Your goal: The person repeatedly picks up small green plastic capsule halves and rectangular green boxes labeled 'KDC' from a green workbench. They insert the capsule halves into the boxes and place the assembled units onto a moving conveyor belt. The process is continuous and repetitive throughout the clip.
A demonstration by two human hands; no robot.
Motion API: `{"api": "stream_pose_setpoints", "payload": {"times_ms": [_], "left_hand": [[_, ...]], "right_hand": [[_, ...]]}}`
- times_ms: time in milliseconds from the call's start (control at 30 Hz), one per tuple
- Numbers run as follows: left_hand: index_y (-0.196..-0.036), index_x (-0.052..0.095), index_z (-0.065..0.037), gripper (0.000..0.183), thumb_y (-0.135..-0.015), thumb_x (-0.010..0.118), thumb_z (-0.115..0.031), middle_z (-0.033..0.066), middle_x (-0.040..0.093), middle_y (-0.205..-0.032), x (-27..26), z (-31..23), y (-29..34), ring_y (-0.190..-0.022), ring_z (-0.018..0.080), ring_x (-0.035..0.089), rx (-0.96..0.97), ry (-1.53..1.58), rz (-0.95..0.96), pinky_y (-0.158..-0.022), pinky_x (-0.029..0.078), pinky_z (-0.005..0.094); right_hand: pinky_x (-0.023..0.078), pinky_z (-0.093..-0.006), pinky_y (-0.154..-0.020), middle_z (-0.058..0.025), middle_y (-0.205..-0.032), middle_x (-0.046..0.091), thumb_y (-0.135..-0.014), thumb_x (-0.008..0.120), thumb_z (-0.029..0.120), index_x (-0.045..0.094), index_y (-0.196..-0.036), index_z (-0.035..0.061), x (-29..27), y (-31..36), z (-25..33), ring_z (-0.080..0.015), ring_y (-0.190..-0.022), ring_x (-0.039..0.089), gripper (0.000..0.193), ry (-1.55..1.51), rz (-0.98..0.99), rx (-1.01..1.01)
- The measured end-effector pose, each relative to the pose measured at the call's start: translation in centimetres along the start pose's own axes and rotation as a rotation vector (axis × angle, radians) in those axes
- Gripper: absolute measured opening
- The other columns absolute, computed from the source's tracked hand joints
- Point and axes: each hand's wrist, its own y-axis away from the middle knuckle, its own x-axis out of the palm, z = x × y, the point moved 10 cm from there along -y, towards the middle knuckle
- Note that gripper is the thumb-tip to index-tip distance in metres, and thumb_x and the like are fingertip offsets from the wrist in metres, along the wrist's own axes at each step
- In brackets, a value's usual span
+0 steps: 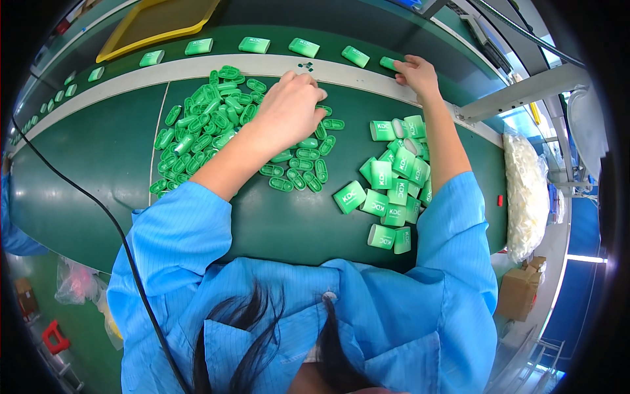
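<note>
My right hand point(419, 75) reaches to the far strip with its fingers closed on the edge of a small green-and-white sleeve point(388, 63). Over the right part of a heap of green oval plastic pieces point(216, 108) is my left hand point(292, 108). Its fingers curl downward, and whatever they grip is hidden under them. Several more oval pieces point(305, 164) lie loose just nearer than that hand. Beside my right forearm sits a pile of green-and-white printed sleeves point(397, 174), some with an open end showing.
A spaced row of similar sleeves point(254, 44) lies on the green strip beyond a pale rail point(230, 64). Farther back is a yellow-rimmed tray point(157, 26). A clear bag of pale pieces point(525, 197) stands at the right edge. A black cable point(85, 194) crosses the left side.
</note>
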Motion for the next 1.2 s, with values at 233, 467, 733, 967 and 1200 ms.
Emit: {"api": "stream_pose_setpoints", "payload": {"times_ms": [233,467,733,967,1200], "left_hand": [[-0.099,0.066,-0.008,0.027,-0.072,0.068,-0.01,0.0113,0.06,-0.091,0.8,-0.1,0.3,-0.085,0.0268,0.057,-0.032,0.005,0.109,-0.079,0.047,0.0388],[-0.112,0.061,-0.011,0.037,-0.075,0.066,-0.008,0.0082,0.059,-0.091,0.5,-0.1,-0.5,-0.074,0.0153,0.058,-0.116,0.265,0.104,-0.066,0.048,0.0299],[-0.123,0.048,0.001,0.039,-0.088,0.058,-0.013,0.0101,0.06,-0.105,4.0,0.4,0.7,-0.091,0.0169,0.062,-0.492,1.288,0.263,-0.086,0.051,0.0272],[-0.12,0.05,0.006,0.035,-0.089,0.055,-0.01,0.0126,0.061,-0.107,4.6,0.2,0.8,-0.097,0.0183,0.062,-0.517,1.405,0.283,-0.088,0.051,0.0272],[-0.119,0.053,-0.001,0.033,-0.089,0.057,-0.014,0.0086,0.062,-0.109,3.4,0.9,0.2,-0.097,0.0161,0.061,-0.449,1.301,0.116,-0.087,0.049,0.0276]], "right_hand": [[0.048,-0.0308,-0.08,-0.0054,-0.1,0.065,-0.068,0.067,0.009,0.062,-0.109,0.0054,3.1,12.5,8.1,-0.0176,-0.088,0.058,0.041,0.543,0.55,-0.496],[0.049,-0.0379,-0.082,-0.0106,-0.09,0.057,-0.068,0.068,0.004,0.06,-0.102,0.0041,2.8,18.5,10.5,-0.0287,-0.093,0.054,0.036,0.639,0.278,-0.822],[0.049,-0.0258,-0.062,-0.008,-0.091,0.059,-0.073,0.07,0.007,0.056,-0.105,0.0037,3.7,16.8,8.2,-0.0132,-0.07,0.06,0.035,-0.189,0.393,-0.299],[0.048,-0.0246,-0.065,-0.0056,-0.087,0.063,-0.073,0.071,0.006,0.056,-0.106,-0.002,3.2,15.6,7.6,-0.0087,-0.075,0.059,0.037,-0.491,0.418,-0.285],[0.046,-0.0225,-0.063,-0.0053,-0.085,0.065,-0.081,0.066,0.013,0.059,-0.107,-0.0039,3.9,16.0,6.0,-0.0093,-0.073,0.06,0.031,-0.268,0.54,-0.19]]}}
